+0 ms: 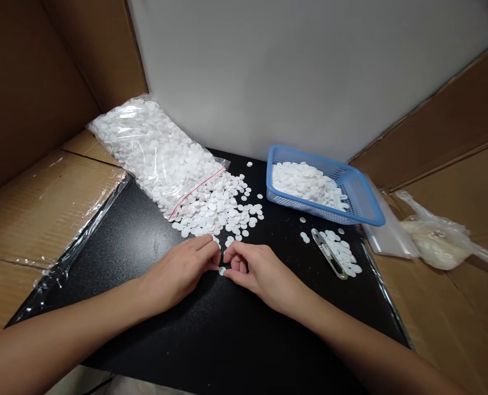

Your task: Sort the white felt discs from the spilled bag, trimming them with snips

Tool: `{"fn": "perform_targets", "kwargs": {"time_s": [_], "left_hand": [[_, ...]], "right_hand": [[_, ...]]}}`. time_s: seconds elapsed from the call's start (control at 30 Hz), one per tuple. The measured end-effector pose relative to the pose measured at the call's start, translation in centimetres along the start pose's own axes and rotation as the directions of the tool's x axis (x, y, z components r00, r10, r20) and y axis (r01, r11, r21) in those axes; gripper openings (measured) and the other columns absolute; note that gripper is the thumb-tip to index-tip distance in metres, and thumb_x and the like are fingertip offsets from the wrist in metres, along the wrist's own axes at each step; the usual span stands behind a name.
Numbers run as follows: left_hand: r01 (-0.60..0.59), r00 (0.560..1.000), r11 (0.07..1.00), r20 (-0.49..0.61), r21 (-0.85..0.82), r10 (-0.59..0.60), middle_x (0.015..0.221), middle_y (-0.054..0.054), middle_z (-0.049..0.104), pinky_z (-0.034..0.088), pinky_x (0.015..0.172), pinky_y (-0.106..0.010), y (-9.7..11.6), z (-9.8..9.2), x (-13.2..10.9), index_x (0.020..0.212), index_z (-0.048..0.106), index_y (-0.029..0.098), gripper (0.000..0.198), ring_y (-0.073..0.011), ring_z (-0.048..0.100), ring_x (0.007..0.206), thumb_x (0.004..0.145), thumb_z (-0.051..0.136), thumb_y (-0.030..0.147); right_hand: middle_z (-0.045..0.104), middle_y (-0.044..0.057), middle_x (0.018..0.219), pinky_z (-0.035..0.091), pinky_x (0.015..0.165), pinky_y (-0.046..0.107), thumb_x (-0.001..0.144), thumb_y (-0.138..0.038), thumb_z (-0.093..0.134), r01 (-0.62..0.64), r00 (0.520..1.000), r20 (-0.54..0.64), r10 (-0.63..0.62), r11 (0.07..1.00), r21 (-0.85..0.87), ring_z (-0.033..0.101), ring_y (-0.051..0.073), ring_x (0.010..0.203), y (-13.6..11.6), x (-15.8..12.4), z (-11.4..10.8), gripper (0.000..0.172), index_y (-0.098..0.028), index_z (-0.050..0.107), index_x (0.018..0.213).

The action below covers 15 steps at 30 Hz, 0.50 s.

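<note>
My left hand [184,269] and my right hand [258,271] meet fingertip to fingertip over the black tabletop [145,307]. Between them they pinch one small white disc [222,270]. Just beyond the fingers lies a loose pile of the same white discs [221,211], spilling from the open mouth of a clear zip bag [153,151] packed with discs. A blue plastic basket [363,206] to the right holds more white discs [305,184].
A small metal snipper [329,253] lies on a smaller heap of discs [342,253] right of my right hand. Cardboard panels [30,208] flank the table. A crumpled plastic bag [437,241] and a clear flat bag [387,236] sit at right.
</note>
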<state>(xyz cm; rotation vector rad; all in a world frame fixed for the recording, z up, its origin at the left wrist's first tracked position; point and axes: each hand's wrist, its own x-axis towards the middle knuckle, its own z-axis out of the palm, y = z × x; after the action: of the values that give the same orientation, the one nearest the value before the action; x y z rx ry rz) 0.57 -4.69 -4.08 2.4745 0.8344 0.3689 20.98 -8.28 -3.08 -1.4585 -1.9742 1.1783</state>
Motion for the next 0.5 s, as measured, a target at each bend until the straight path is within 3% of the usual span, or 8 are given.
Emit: {"fn": "perform_targets", "kwargs": {"time_s": [0.1, 0.2, 0.4, 0.5], "left_hand": [[-0.126, 0.987, 0.974, -0.075, 0.188, 0.142, 0.082, -0.001, 0.055, 0.036, 0.065, -0.029, 0.0, -0.2, -0.1, 0.087, 0.052, 0.018, 0.019, -0.0172, 0.05, 0.072, 0.102, 0.041, 0.017], [-0.28, 0.956, 0.921, -0.007, 0.271, 0.293, 0.079, -0.003, 0.057, 0.036, 0.067, -0.031, 0.1, -0.5, -0.4, 0.085, 0.054, 0.017, 0.03, -0.018, 0.047, 0.07, 0.105, 0.032, 0.017], [-0.318, 0.948, 0.928, 0.052, 0.193, 0.314, 0.08, -0.003, 0.061, 0.039, 0.07, -0.029, -0.2, -1.0, -0.6, 0.088, 0.061, 0.017, 0.027, -0.0183, 0.053, 0.074, 0.104, 0.043, 0.03], [-0.291, 0.952, 0.957, 0.105, 0.025, 0.287, 0.084, -0.004, 0.064, 0.043, 0.069, -0.026, -0.6, -2.0, -0.6, 0.095, 0.063, 0.017, 0.027, -0.0176, 0.058, 0.077, 0.097, 0.056, 0.042]], "right_hand": [[0.054, -0.006, 0.067, 0.04, 0.054, 0.02, 0.081, -0.006, 0.067, -0.015, 1.0, 0.012, 0.015, 1.0, -0.005, 0.05, 0.009, 0.06, -0.3, 0.1, -0.1, 0.014, -0.019, 0.063, 0.08], [0.055, -0.005, 0.065, 0.039, 0.054, 0.02, 0.079, -0.002, 0.062, -0.044, 0.998, 0.035, 0.045, 0.999, -0.006, 0.051, 0.009, 0.06, -0.6, 0.2, -0.1, 0.018, -0.019, 0.062, 0.073], [0.053, -0.005, 0.065, 0.039, 0.055, 0.02, 0.079, -0.005, 0.062, -0.054, 0.999, 0.005, 0.054, 0.999, 0.007, 0.049, 0.009, 0.06, 0.0, 0.0, -0.2, 0.016, -0.019, 0.057, 0.073], [0.053, -0.005, 0.068, 0.04, 0.058, 0.021, 0.083, -0.011, 0.065, -0.05, 0.999, 0.006, 0.05, 0.998, 0.038, 0.049, 0.01, 0.062, 0.2, -0.2, -0.4, 0.009, -0.019, 0.06, 0.083]]}}
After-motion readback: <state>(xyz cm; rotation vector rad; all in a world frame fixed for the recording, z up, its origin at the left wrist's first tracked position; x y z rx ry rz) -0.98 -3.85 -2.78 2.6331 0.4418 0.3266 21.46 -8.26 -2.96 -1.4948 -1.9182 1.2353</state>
